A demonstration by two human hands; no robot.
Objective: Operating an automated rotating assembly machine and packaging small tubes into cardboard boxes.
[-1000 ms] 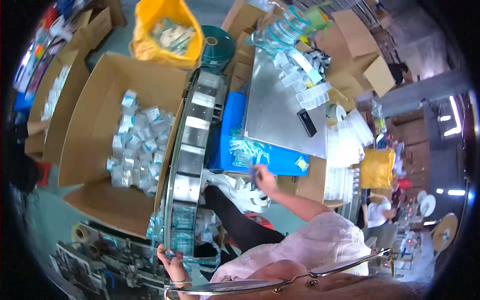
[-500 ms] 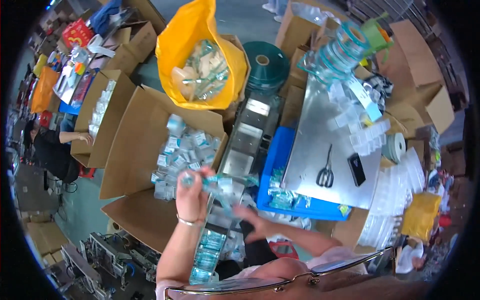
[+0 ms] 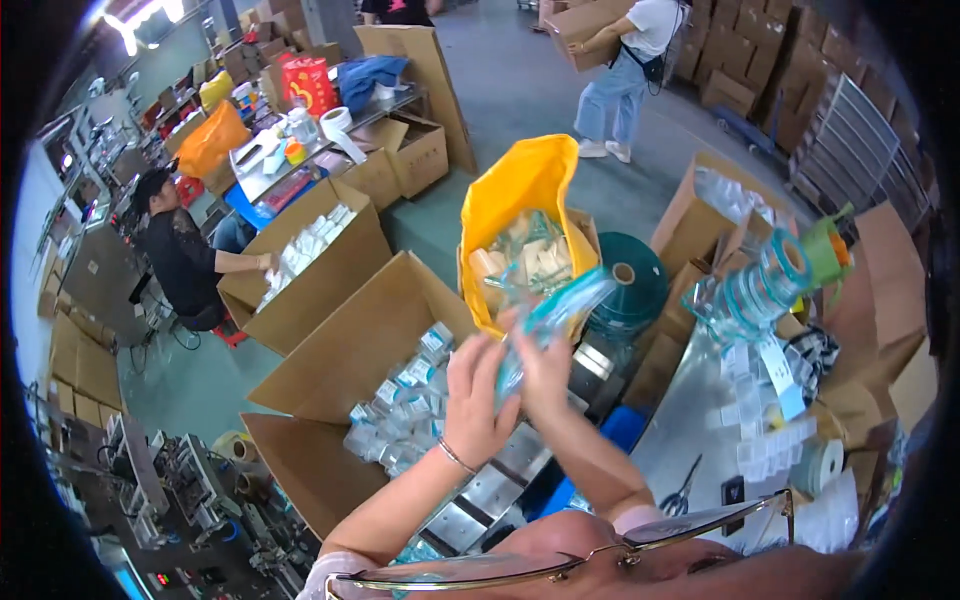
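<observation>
A crumpled length of clear teal-edged plastic film (image 3: 560,308) stretches up and to the right between my hands, in front of a yellow bag (image 3: 520,178). My right hand (image 3: 541,376) is closed on the film. My left hand (image 3: 478,392) is close beside it, fingers bent against the film's lower part; its fingertips are partly hidden. In the bag lie pale scraps and film pieces (image 3: 540,258). Below and left of my hands, several small clear packs with white-and-teal labels (image 3: 418,372) lie in a large open cardboard box (image 3: 325,345).
A metal conveyor (image 3: 490,490) runs under my forearms. To the right are a metal table (image 3: 655,462) with scissors (image 3: 683,488), a black device (image 3: 734,492) and stacked tape rolls (image 3: 765,280). One co-worker (image 3: 180,250) sits at left; another person (image 3: 625,70) carries a carton.
Both hands have moved up and right from the conveyor with the plastic film, toward the yellow bag. My right hand has closed on the film. The view has tilted up, showing more floor.
</observation>
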